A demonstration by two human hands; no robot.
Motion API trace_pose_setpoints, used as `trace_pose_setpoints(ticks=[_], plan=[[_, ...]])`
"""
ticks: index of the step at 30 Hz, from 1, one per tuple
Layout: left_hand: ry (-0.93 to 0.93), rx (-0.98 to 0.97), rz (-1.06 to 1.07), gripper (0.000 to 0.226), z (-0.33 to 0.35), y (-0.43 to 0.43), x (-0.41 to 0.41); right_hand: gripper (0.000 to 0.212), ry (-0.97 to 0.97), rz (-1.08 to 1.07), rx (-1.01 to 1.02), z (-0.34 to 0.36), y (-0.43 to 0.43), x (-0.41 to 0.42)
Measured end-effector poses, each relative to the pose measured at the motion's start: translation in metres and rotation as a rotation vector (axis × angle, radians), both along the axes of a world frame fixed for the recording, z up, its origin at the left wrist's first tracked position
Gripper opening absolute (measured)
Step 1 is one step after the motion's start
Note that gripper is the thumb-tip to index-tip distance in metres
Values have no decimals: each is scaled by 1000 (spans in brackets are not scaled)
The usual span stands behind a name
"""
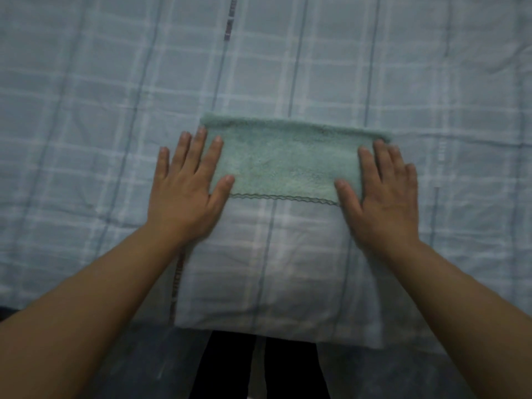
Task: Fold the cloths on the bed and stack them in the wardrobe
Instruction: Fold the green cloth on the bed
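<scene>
Cloth: the green cloth (288, 162) lies flat on the checked bed cover (86, 110) as a wide rectangle. It looks folded once, with the thick folded edge (288, 123) on its far side and the zigzag hem (282, 198) on its near side.
Left hand: the left hand (184, 194) rests palm down on the left end of the cloth, with fingers straight and spread. It grasps nothing.
Right hand: the right hand (383, 200) rests in the same way on the right end of the cloth, and it also grasps nothing.
Near side of the cloth: a pillow (273, 283) in the same checked fabric; the cloth seems to lie on its far part.
Step in hand: probably smoothing before a fold from end to end.
How to do it well: press outward from the middle of the cloth so that no crease is left. Check that the hem layers lie even, then pinch both corners of one end and carry them onto the other end.
Risk: the pillow is soft, so the cloth may slide.
Wardrobe: not in view.
</scene>
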State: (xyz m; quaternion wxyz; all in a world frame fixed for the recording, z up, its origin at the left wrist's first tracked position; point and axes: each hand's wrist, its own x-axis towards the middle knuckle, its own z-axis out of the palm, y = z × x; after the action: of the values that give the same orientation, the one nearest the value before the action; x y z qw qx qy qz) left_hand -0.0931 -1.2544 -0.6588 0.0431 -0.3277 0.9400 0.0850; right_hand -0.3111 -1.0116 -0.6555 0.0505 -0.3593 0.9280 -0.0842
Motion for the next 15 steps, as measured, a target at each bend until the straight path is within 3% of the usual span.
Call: trace_pose_setpoints(ticks=[4,10,15], plan=[[122,-21,54,75,14,-1,-8,66,-21,-25,-110,9,-11,-2],[358,-61,-205,67,24,41,-83,62,58,96,-234,6,-74,8],[205,-5,-150,72,-3,40,-94,67,51,145,-41,-10,-73,4]])
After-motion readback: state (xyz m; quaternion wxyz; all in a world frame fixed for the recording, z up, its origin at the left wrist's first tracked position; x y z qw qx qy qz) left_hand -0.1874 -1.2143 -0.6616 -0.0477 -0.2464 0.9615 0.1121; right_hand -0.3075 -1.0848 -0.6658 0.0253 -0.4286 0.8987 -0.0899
